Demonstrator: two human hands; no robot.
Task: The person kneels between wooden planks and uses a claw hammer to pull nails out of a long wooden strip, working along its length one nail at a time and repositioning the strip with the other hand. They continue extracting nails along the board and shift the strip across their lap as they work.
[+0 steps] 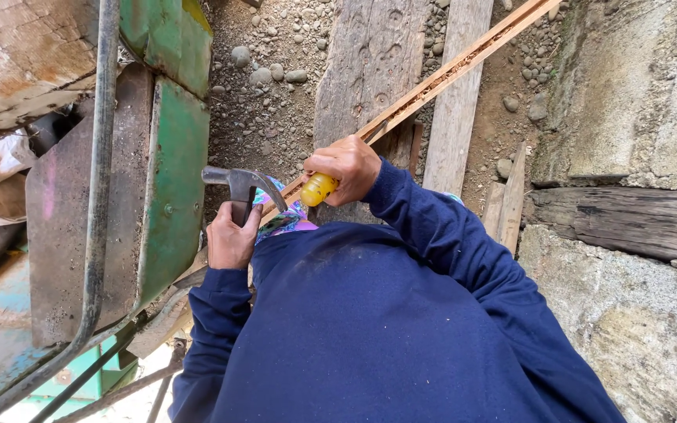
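My left hand (231, 239) grips a claw hammer (237, 185) just below its steel head, the head pointing left. My right hand (348, 168) is closed around the yellow translucent handle (316, 189) of a tool, likely a screwdriver or chisel; its tip is hidden. That hand rests against a long thin wooden strip (448, 72) running diagonally up to the right. Both arms wear dark blue sleeves (401, 313), and the two hands are about a hand's width apart.
A rusty green metal wheelbarrow (170, 188) with a grey tube frame (99, 196) stands at left. Weathered planks (370, 63) lie on gravel ground (272, 86). A concrete block wall (636, 94) with a dark timber (628, 219) rises at right.
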